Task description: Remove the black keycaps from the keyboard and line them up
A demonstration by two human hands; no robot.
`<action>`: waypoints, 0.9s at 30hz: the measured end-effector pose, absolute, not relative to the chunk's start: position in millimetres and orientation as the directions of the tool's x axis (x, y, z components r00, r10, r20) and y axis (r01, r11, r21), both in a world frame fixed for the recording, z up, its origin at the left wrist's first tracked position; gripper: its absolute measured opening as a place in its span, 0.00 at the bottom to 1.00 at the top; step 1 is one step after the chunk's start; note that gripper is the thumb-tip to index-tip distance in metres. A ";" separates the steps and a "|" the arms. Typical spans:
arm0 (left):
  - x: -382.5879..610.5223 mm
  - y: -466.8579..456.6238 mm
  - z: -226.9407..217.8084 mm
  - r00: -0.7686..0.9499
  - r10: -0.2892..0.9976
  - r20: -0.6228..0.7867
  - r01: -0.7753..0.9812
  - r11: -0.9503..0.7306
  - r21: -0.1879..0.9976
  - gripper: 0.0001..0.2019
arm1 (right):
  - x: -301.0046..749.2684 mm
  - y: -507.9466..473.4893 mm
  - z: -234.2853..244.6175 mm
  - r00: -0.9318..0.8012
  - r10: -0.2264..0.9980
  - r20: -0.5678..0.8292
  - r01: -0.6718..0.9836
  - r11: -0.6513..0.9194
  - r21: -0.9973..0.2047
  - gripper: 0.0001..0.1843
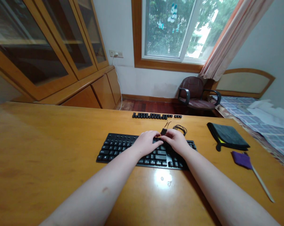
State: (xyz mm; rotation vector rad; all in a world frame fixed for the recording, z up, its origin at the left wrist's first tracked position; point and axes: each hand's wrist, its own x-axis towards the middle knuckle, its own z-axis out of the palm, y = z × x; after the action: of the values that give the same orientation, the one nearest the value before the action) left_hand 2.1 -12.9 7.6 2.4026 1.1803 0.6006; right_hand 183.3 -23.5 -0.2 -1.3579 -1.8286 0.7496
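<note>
Detached keycaps (153, 116) are lined up at 12 o'clock from the keyboard (160, 157), where many are left seated; a pronged tool (164, 131) is pinched by the right hand (177, 142), the hold of the left hand (147, 143) being unclear.

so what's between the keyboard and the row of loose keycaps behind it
In the head view, a coiled black cable and a small pronged black tool by the right hand are between keyboard and keycaps, with desktop showing around them.

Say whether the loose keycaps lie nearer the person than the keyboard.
No, the loose keycaps lie beyond the keyboard on the desk.
</note>
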 end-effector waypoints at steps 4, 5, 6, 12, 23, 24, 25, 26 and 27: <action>1.2 -11.2 11.6 0.564 0.793 0.230 0.617 -0.590 0.521 0.11 | 181.6 -25.1 -1.3 -0.139 0.970 0.200 0.419 0.241 -0.876 0.14; 1.1 -11.0 12.3 0.571 0.790 0.225 0.617 -0.593 0.517 0.11 | 181.3 -26.1 0.0 -0.132 0.969 0.210 0.397 0.245 -0.885 0.15; 1.2 -10.9 12.6 0.577 0.786 0.221 0.614 -0.596 0.517 0.11 | 181.0 -27.1 1.5 -0.119 0.967 0.225 0.380 0.253 -0.890 0.15; 1.0 -9.1 7.4 0.541 0.802 0.251 0.584 -0.574 0.574 0.12 | 180.5 -29.9 6.4 -0.049 0.947 0.319 0.356 0.315 -0.880 0.12; 0.4 -6.1 2.8 0.459 0.853 0.250 0.599 -0.505 0.622 0.13 | 176.4 -29.5 11.3 -0.169 0.949 0.267 0.528 0.316 -0.788 0.08; 0.4 -6.1 2.4 0.459 0.853 0.247 0.601 -0.503 0.621 0.13 | 175.9 -29.9 12.9 -0.180 0.944 0.277 0.551 0.330 -0.766 0.08; 0.4 -6.0 2.0 0.459 0.853 0.247 0.602 -0.503 0.620 0.13 | 175.4 -30.4 14.2 -0.188 0.939 0.287 0.570 0.342 -0.747 0.08; 0.4 -6.0 1.8 0.459 0.853 0.249 0.603 -0.505 0.618 0.13 | 175.0 -30.7 15.2 -0.193 0.936 0.295 0.582 0.351 -0.734 0.08; 0.3 -6.0 1.7 0.459 0.852 0.251 0.604 -0.506 0.616 0.13 | 174.7 -30.8 15.8 -0.198 0.933 0.300 0.587 0.357 -0.727 0.08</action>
State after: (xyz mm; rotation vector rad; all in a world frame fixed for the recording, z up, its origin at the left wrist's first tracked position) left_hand 0.3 -6.0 1.7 2.2693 1.2183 0.7555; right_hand 174.7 -30.8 15.8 -1.3240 -1.8932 0.6049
